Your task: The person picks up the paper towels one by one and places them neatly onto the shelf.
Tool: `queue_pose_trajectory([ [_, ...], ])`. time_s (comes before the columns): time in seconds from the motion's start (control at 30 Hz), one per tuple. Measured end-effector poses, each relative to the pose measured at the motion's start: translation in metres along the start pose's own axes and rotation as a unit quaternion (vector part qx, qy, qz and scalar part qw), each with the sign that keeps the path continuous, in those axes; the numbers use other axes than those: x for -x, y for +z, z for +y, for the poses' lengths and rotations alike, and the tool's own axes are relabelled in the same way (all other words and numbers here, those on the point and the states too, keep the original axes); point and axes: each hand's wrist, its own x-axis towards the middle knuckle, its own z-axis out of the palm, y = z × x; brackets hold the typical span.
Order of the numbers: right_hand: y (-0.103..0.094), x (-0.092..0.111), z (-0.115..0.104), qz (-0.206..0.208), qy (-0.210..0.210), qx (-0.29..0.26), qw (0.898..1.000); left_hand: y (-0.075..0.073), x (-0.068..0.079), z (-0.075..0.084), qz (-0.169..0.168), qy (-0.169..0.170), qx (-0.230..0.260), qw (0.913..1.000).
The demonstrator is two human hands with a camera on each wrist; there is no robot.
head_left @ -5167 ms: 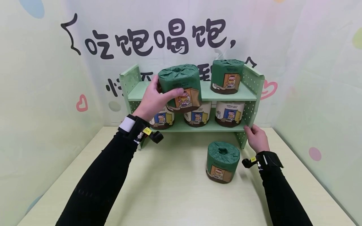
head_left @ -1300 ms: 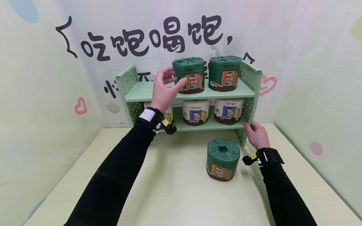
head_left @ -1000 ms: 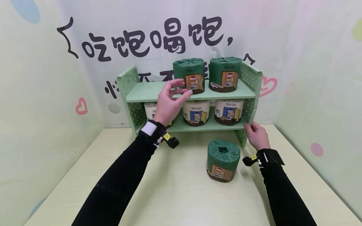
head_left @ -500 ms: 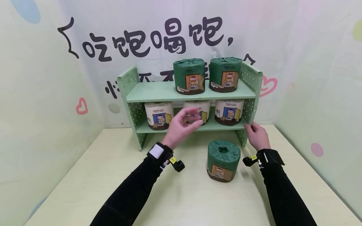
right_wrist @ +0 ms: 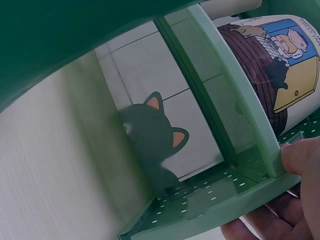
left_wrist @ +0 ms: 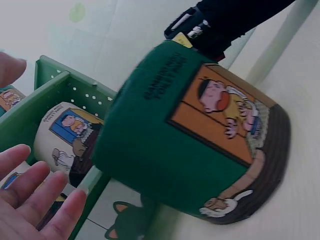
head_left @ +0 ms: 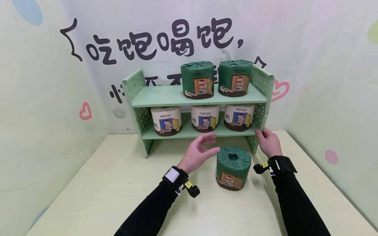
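A green-wrapped toilet roll point(head_left: 232, 173) stands upright on the table in front of the shelf. To its left hovers my left hand point(head_left: 197, 154), fingers spread and holding nothing, the thumb tip close to the roll's upper edge. In the left wrist view the same toilet roll point(left_wrist: 145, 135) fills the middle, apart from the fingers point(left_wrist: 30, 195). My right hand point(head_left: 269, 143) grips the right side panel of the light green two-tier shelf point(head_left: 159, 95). The right wrist view has the thumb of that hand point(right_wrist: 302, 160) on the near side and its fingers beneath the panel's edge.
On the upper tier sit two green toilet rolls point(head_left: 197, 80) at the middle and right, with bare board to their left. Three cream toilet rolls point(head_left: 166, 121) line the lower tier. Behind the shelf hangs a printed backdrop point(head_left: 103, 19); the pale table point(head_left: 118, 183) extends forward.
A green toilet roll was set on the upper tier's middle, and my left hand let go. That hand has since come down and right to beside the roll on the table. My right hand stays put.
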Motion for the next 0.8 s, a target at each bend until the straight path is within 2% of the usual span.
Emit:
queue_pose_trajectory([
  [0.37,0.0,0.001,-0.001,0.003,-0.005,0.007,1.0,0.015,0.015,-0.015,-0.013,-0.047,0.006,0.9988],
  [0.53,-0.001,0.001,-0.001,0.001,-0.001,0.006,1.0,0.025,0.019,-0.021,-0.038,-0.054,-0.018,0.9976],
  [0.67,-0.001,0.002,-0.001,0.0,-0.003,0.005,1.0,0.035,0.022,-0.025,-0.067,-0.082,-0.022,0.9941],
  [0.8,-0.001,0.002,-0.001,0.0,-0.005,0.005,1.0,0.04,0.024,-0.028,-0.075,-0.097,-0.02,0.9922],
])
